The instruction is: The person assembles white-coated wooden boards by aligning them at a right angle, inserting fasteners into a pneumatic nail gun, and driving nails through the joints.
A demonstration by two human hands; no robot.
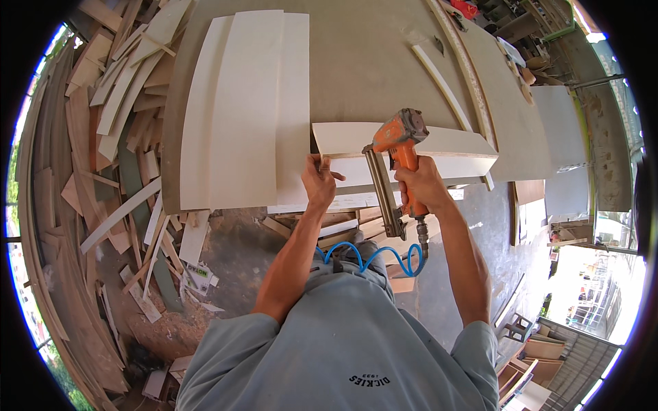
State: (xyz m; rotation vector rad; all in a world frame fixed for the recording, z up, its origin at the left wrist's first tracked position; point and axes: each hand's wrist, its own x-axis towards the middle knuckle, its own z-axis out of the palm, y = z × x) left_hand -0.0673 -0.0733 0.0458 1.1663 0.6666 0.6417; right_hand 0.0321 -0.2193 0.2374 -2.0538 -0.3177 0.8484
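- The big grey-brown workbench (370,61) fills the top of the view, its near edge running just above both hands, and it carries everything that follows.
- Flat on the left half of the bench lies a stack of pale boards (247,109), overlapping one another, long sides running away from the person.
- Off to the left, a heap of wood offcuts (110,157) spills across the floor, strips and slats lying at every angle.
- Here is the piece being worked: a pale box-like panel assembly (439,152) at the bench's near edge, right of the stack, with a flat top face and a thin front edge facing the person.
- A thin curved strip (442,85) lies on the bench beyond it, well apart from the hands.
- Now the orange nail gun (399,147): its head sits against the panel's top front edge, and its long metal magazine slants down toward the person.
- A blue coiled air hose (373,257) loops from the base of the gun's handle, hanging just in front of the person's chest.
- The right hand (421,183) is clenched tight around the orange grip, fingers fully wrapped.
- The left hand (319,179) pinches the left end of the panel's front edge, fingers curled over the top and thumb below, just beside the gun's magazine.
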